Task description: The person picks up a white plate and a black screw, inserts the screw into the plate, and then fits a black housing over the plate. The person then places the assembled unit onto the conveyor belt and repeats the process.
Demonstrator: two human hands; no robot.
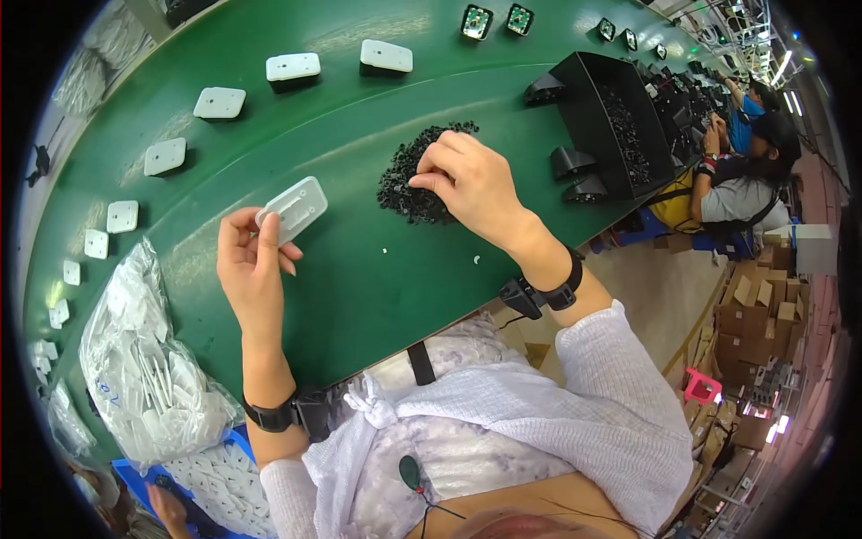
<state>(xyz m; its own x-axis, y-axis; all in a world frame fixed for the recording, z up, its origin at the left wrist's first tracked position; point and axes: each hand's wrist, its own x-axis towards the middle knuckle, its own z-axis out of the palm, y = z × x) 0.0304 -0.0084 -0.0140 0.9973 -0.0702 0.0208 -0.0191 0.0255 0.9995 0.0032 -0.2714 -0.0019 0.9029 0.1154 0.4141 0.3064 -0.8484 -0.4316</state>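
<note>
My left hand point(250, 260) holds a translucent white plastic cover point(299, 209) by its lower left end, thumb on top and fingers beneath. The cover is tilted, with a slot and small round features showing on its face. My right hand point(467, 178) hovers at the edge of a heap of small black parts point(407, 190), thumb and forefinger closed in a pinch. Whatever sits between those fingertips, if anything, is too small to make out. Part of the heap is hidden behind the right hand.
A black bin point(620, 130) with more small black parts stands right on the green table point(359, 305). White covers on dark bases point(293, 67) line the far side, with open circuit-board housings point(476, 22) beyond. A plastic bag point(148, 368) lies left, above a blue crate point(135, 476). Co-workers point(741, 180) sit right.
</note>
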